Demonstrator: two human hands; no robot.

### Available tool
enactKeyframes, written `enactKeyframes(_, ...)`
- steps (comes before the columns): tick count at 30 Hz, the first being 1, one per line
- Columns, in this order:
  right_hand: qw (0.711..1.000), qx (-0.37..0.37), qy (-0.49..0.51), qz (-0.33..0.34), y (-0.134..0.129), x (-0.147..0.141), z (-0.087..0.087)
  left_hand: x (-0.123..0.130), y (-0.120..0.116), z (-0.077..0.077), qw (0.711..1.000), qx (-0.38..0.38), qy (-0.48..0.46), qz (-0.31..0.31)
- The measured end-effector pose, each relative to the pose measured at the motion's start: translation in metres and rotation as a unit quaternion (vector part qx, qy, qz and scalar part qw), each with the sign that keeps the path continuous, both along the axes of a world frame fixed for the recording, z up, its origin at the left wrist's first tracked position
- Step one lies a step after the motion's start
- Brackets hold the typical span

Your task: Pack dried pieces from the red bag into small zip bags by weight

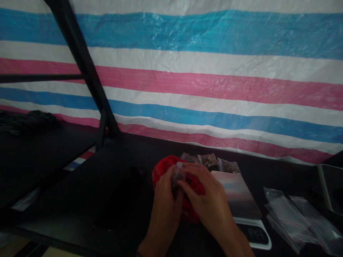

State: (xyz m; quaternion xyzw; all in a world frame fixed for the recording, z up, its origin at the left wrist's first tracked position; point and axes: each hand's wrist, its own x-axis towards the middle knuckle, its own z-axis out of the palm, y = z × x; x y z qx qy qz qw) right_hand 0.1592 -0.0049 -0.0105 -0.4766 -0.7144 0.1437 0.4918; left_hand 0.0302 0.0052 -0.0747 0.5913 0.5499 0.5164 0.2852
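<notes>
My left hand [165,189] and my right hand [205,187] meet over a red plastic bag [163,167]. Between their fingers is a small clear plastic bag [177,174], its upper end showing above the left thumb; the dim light hides what is inside. Both hands have their fingers closed on it. Just behind them lie small clear packets [228,166] filled with dark, mixed bits. A flat scale [237,196] with a silver plate and white base lies to the right of my right hand.
Several flat, clear plastic bags [291,219] lie right of the scale on the black table [128,150]. A pale-rimmed object [325,189] stands at the far right. A black metal post [85,67] rises at left, before a striped plastic sheet [200,85].
</notes>
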Motion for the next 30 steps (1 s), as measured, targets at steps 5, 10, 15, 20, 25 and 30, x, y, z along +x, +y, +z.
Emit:
enactKeyframes(5, 0.995, 0.015, 0.053, -0.078, 0.001, -0.004, -0.002, -0.001, -0.004, 0.009, 0.999, -0.025, -0.036, 0.015)
enactKeyframes(10, 0.986, -0.118, 0.097, -0.06, 0.006, 0.002, -0.005, -0.003, -0.01, 0.014, 0.998, 0.039, -0.04, 0.033)
enactKeyframes(15, 0.985, -0.157, -0.066, -0.002, 0.006, 0.011, -0.006, -0.009, -0.013, 0.02, 0.999, -0.005, -0.042, 0.032)
enactKeyframes(20, 0.974, -0.121, -0.189, -0.023, 0.002, 0.024, 0.001, -0.015, -0.013, 0.023, 0.998, -0.051, 0.017, 0.022)
enactKeyframes(25, 0.948, -0.12, -0.292, -0.029, -0.005, 0.038, 0.013, -0.017, -0.017, 0.021, 0.994, -0.016, 0.103, 0.031)
enactKeyframes(30, 0.904, -0.166, -0.391, -0.047, -0.014, 0.041, 0.023, -0.019, -0.02, 0.022, 0.982, 0.067, 0.173, -0.025)
